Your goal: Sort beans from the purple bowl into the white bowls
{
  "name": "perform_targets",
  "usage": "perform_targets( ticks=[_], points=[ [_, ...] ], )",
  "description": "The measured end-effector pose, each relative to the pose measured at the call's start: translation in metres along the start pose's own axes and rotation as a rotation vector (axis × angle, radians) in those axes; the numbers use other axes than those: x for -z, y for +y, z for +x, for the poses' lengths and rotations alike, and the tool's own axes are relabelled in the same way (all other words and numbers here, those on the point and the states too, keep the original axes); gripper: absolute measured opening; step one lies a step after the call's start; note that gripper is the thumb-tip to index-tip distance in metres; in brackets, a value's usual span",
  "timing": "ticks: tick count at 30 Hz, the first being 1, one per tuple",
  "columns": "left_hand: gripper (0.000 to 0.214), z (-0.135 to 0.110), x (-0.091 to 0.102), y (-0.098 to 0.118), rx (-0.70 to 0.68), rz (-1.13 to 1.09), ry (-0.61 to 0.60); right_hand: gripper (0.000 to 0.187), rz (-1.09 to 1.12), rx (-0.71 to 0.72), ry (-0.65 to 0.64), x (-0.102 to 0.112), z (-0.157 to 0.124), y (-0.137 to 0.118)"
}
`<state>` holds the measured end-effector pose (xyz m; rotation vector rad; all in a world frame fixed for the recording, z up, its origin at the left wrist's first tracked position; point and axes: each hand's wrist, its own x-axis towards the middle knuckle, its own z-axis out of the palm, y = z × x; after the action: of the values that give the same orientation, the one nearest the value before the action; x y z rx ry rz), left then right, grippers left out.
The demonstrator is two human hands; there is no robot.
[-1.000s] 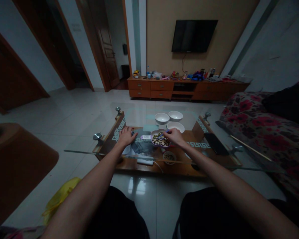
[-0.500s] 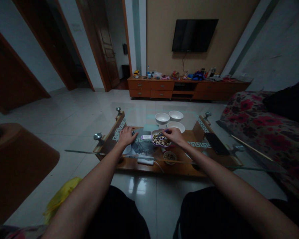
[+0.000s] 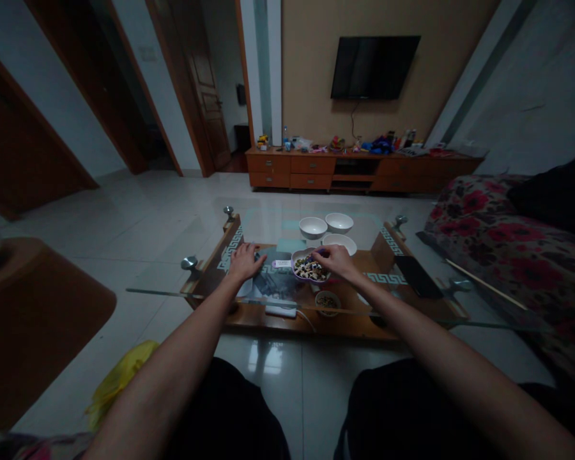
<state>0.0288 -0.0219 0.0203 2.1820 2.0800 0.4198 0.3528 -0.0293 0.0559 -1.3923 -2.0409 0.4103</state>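
My left hand [image 3: 244, 260] lies flat with fingers spread on the glass coffee table [image 3: 268, 223], left of a purple dish [image 3: 309, 268] filled with mixed dark and light pieces. Over the dish's right rim my right hand [image 3: 334, 260] has its fingers curled into a pinch, reaching into the pieces; what they hold is too small to see. Just behind the dish stand three white bowls [image 3: 326, 231]. A small white label [image 3: 282, 262] lies left of the dish.
Under the glass, a lower wooden shelf carries a small bowl of pieces [image 3: 326, 300] and a white power strip [image 3: 279, 311]. A dark phone [image 3: 418, 277] lies on the glass at right. A floral sofa [image 3: 512, 249] is to the right, a brown stool [image 3: 33, 306] to the left.
My right hand has shifted slightly left over the dish. The left hand has stayed flat in place.
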Motion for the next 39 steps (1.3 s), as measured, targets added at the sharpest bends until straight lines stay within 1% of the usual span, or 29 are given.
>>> perform_targets(
  ticks=[3, 6, 9, 17, 24, 29, 31, 33, 35, 36, 39],
  points=[
    [0.056, 0.0, 0.001, 0.001, 0.002, -0.002, 0.001, 0.024, 0.025, -0.013, 0.043, 0.009, 0.0, 0.004],
    [0.055, 0.0, 0.0, 0.001, 0.0, -0.005, 0.005, 0.025, 0.017, -0.043, 0.046, 0.013, -0.001, 0.005],
    [0.056, 0.0, -0.001, -0.001, -0.001, -0.006, 0.011, 0.024, -0.006, -0.069, 0.023, 0.011, -0.002, 0.002],
    [0.057, 0.0, -0.002, -0.001, 0.0, 0.0, 0.013, 0.024, -0.088, -0.047, -0.053, 0.002, 0.0, 0.0],
    [0.056, 0.0, -0.001, -0.001, 0.003, 0.003, 0.008, 0.028, -0.172, -0.006, -0.081, -0.002, -0.002, 0.0],
    [0.057, 0.0, -0.002, -0.001, -0.003, 0.004, 0.01, 0.027, -0.138, 0.008, -0.076, 0.001, -0.001, -0.004],
    [0.057, 0.0, -0.003, -0.002, -0.004, 0.003, 0.01, 0.026, -0.107, 0.02, -0.031, 0.009, 0.002, -0.001],
    [0.057, 0.001, -0.004, -0.003, -0.011, -0.002, 0.012, 0.027, -0.091, -0.001, 0.08, 0.023, 0.005, 0.007],
    [0.057, 0.002, -0.005, -0.004, -0.018, -0.011, 0.016, 0.029, -0.105, -0.062, 0.211, 0.041, 0.006, 0.021],
    [0.057, 0.003, -0.006, -0.005, -0.019, -0.017, 0.02, 0.029, -0.131, -0.096, 0.249, 0.05, 0.006, 0.029],
    [0.056, 0.004, -0.008, -0.007, -0.009, -0.04, 0.028, 0.02, -0.191, -0.17, 0.184, 0.075, 0.003, 0.052]
  ],
)
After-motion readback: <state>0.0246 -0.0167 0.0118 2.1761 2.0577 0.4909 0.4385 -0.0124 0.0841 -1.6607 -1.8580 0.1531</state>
